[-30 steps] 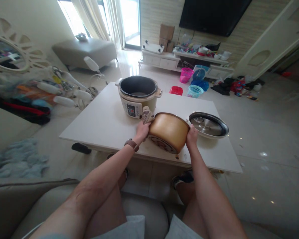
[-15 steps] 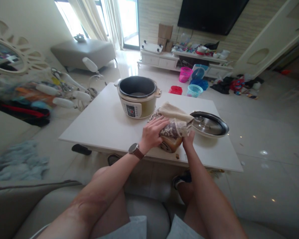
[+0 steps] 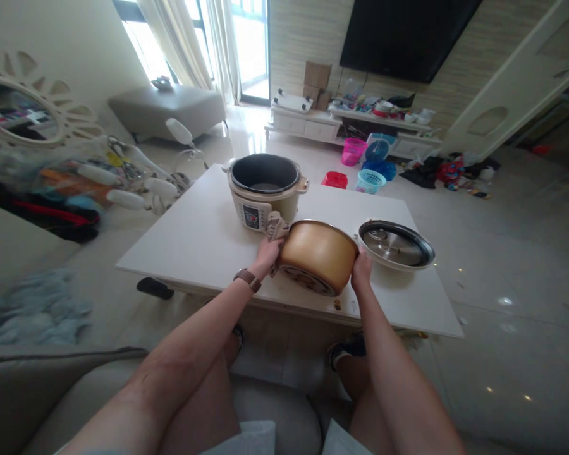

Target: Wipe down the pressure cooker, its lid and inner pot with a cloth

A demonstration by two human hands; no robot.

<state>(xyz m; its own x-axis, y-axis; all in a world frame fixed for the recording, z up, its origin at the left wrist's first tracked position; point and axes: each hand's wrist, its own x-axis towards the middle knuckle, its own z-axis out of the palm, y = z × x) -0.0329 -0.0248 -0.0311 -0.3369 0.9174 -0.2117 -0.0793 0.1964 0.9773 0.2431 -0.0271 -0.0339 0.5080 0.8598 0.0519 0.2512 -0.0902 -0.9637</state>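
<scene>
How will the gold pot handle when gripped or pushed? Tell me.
The gold pot is likely stiff, as its even curve shows no sag. Its smooth outside may prove slippery. With that round wall, it could roll if laid sideways.

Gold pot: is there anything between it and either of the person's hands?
On one side, yes: a bunched patterned cloth in the left hand sits against the left side of the gold pot, apparently at least partly between them. On the other side, nothing visible separates the right hand from the pot.

Window [image 3: 250, 57] bright (nearly blown out); edges blurred.
</scene>
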